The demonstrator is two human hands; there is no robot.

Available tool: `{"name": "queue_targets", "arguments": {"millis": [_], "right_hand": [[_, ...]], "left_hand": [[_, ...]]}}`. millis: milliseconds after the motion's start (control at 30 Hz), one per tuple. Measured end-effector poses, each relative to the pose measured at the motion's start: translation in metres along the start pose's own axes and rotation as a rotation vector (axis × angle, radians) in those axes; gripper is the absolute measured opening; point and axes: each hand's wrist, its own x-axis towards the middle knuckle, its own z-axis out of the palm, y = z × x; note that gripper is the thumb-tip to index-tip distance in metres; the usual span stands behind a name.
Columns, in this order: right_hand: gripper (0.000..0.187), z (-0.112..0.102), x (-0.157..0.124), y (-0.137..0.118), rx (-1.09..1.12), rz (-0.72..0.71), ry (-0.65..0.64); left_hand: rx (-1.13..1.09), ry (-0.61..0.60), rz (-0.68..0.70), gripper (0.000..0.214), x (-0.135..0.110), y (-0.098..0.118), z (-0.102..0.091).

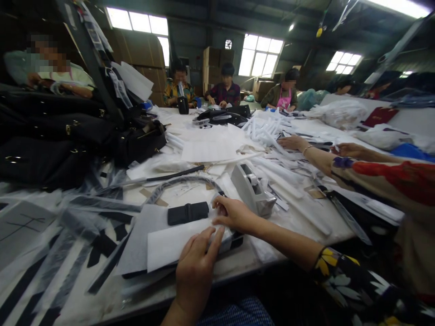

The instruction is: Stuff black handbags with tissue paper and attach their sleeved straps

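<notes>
My left hand (197,267) lies near the table's front edge, fingers stretched flat on a white paper sheet (166,248) that covers a long black strap. My right hand (234,213) reaches in from the right in a flowered sleeve. Its fingers are curled and pinch the far edge of that sheet. A black strap pad (188,213) lies just left of the right hand, apart from it. A grey tape dispenser (253,190) stands right behind the right hand.
Black handbags (50,136) are stacked at the left. Plastic-wrapped black straps (68,253) cover the near left. White paper rolls (268,131) and sheets fill the middle. A co-worker's hands (295,142) reach in from the right. Several people sit at the far end.
</notes>
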Motion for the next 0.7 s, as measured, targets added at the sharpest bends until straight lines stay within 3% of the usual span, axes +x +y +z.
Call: {"name": "queue_targets", "arguments": {"millis": [67, 267, 367, 500, 600, 700], "right_hand": [[0.041, 0.001, 0.006, 0.0, -0.005, 0.017, 0.009], [0.029, 0.002, 0.011, -0.002, -0.004, 0.05, 0.131], [0.021, -0.025, 0.0, 0.004, 0.002, 0.081, 0.249], [0.011, -0.084, -0.019, 0.03, 0.042, 0.255, 0.387], [0.019, -0.115, -0.025, 0.051, 0.162, 0.444, 0.317], [0.031, -0.126, -0.021, 0.062, 0.346, 0.593, 0.161]], "left_hand": [[0.012, -0.055, 0.018, 0.042, -0.001, 0.0, 0.001], [0.029, -0.135, 0.008, 0.049, -0.004, -0.003, 0.006], [0.045, -0.16, 0.05, 0.049, -0.002, -0.005, 0.004], [0.032, -0.127, 0.057, 0.049, 0.0, -0.005, 0.002], [0.019, -0.115, 0.045, 0.048, -0.001, -0.005, 0.004], [0.021, -0.107, 0.051, 0.047, -0.003, -0.006, 0.007]]}}
